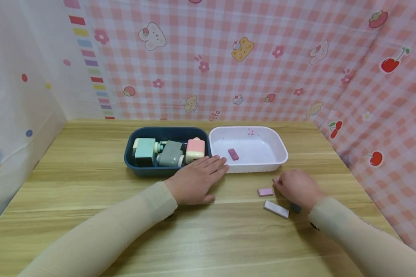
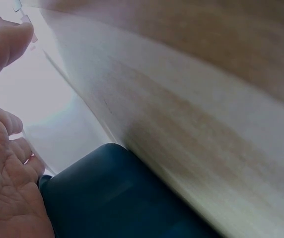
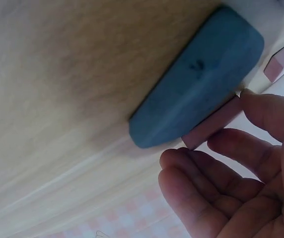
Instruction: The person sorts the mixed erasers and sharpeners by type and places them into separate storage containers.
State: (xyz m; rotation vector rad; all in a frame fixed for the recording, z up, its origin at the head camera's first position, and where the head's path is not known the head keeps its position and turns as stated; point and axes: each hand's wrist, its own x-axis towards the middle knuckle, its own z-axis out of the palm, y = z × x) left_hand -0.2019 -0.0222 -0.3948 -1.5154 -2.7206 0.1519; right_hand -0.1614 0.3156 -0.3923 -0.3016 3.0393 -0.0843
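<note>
Nearest us on the wooden table (image 1: 201, 238), a white block (image 1: 276, 209) lies at the right hand's eight o'clock, a dark blue-green block (image 1: 296, 208) at its six and a lilac-pink block (image 1: 265, 192) at its nine. We see the right hand (image 1: 299, 188) pinching a small pink bar (image 3: 214, 121) between thumb and forefinger. The left hand (image 1: 197, 181), fingers straight, rests where two trays meet: the white tray (image 1: 253, 168) at its two o'clock, holding a rose block (image 1: 233, 154), and the navy tray (image 1: 149, 172) at ten.
</note>
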